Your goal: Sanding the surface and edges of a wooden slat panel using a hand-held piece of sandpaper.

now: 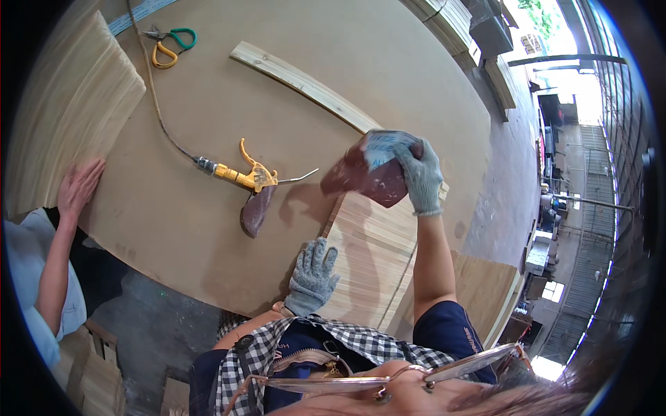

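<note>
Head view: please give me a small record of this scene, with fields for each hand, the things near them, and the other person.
left hand: gloved, flat on the row of pale wood strips
right hand: gloved, holding a reddish-brown sandpaper sheet above the strips
table: large round brown board
near the hands: yellow air blow gun with hose, second sandpaper piece, curved wood slat
other person: bare hand on a stack of wood sheets

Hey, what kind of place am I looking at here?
Probably a woodworking shop. A gloved right hand holds reddish sandpaper over a stack of thin wood strips, and a yellow air blow gun lies on the big board table.
</note>
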Motion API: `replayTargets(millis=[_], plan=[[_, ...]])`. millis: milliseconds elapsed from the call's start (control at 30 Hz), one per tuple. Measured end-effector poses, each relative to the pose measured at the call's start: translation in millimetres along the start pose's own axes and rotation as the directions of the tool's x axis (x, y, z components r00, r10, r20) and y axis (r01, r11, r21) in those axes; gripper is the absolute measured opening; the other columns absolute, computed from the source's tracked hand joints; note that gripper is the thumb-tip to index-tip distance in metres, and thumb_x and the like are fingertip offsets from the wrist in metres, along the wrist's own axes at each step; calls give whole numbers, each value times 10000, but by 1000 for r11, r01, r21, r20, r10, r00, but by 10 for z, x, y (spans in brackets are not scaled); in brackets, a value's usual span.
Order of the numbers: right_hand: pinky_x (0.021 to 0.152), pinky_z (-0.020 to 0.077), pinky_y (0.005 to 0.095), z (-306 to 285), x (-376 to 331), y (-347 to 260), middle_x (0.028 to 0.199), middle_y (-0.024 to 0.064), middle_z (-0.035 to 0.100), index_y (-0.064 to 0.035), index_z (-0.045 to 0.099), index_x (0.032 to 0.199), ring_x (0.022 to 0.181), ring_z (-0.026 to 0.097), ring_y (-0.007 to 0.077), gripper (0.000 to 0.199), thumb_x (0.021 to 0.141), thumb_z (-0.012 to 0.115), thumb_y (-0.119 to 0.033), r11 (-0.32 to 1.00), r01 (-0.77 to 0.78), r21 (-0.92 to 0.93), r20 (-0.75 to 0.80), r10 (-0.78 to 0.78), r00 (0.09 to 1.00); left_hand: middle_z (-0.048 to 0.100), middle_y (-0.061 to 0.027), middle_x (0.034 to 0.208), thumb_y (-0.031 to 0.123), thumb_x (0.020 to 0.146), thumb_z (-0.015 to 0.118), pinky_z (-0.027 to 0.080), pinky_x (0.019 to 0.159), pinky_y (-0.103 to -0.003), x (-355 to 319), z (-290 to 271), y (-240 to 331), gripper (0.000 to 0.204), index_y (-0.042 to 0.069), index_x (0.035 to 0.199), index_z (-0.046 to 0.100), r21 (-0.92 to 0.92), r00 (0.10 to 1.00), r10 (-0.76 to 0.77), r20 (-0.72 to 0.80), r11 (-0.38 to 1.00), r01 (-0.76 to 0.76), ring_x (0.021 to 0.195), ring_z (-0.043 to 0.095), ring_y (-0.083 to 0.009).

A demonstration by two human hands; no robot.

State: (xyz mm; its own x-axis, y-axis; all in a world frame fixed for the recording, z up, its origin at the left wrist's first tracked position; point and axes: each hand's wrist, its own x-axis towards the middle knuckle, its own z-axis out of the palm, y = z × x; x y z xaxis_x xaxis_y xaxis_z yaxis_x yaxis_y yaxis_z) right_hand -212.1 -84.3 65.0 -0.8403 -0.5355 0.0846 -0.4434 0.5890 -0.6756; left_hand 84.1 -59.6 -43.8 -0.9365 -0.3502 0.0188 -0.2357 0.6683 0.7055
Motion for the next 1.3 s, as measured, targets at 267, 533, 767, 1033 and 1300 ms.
replayTargets(millis=[267, 533, 767, 1033, 1300], plan=[[715, 481, 394, 734, 435, 288, 876, 163, 613, -52, 581, 858, 845, 609, 296, 226, 797, 574, -270, 621, 108, -777, 302, 217, 928, 249, -234, 1433, 335, 772, 632, 299, 1025, -506, 29, 15, -11, 723, 99, 1382, 324, -56, 1000, -4, 9, 998, 4, 1270, 303, -454], [725, 477, 425, 697, 299, 315, 933, 181, 570, -56, 547, 931, 834, 593, 338, 232, 780, 579, -229, 748, 134, -650, 179, -21, 984, 261, -203, 1438, 390, 797, 622, 284, 1045, -478, 175, -160, -104, 796, 39, 1406, 248, -219, 984, -106, -143, 973, 73, 1299, 293, -404], [726, 457, 299, 256, -132, 63, 857, 44, 580, -55, 555, 1014, 772, 547, 168, 299, 724, 555, -127, 938, -248, 243, 511, 94, 855, 355, -201, 1389, 302, 774, 712, 361, 1007, -377, 1352, -634, -498, 841, -17, 1393, 240, -844, 934, -261, -245, 532, -73, 1250, 393, -342], [846, 470, 295, 0, -529, 454, 968, 82, 613, -8, 562, 1013, 932, 586, 170, 254, 799, 628, -127, 793, -223, 567, 338, 22, 941, 598, -99, 974, 102, 726, 593, 469, 693, -364, 1201, -798, -95, 444, 71, 1167, 551, 53, 863, 391, -319, 917, -396, 852, 589, -230], [842, 482, 304, -20, -1129, 298, 1066, 131, 613, 18, 608, 992, 957, 585, 187, 245, 813, 602, -150, 516, -383, 766, 295, 247, 923, 561, -187, 1145, 115, 746, 573, 446, 864, -473, 750, -715, 159, 442, 39, 1181, 553, -48, 845, 493, -208, 857, -512, 1059, 542, -361]])
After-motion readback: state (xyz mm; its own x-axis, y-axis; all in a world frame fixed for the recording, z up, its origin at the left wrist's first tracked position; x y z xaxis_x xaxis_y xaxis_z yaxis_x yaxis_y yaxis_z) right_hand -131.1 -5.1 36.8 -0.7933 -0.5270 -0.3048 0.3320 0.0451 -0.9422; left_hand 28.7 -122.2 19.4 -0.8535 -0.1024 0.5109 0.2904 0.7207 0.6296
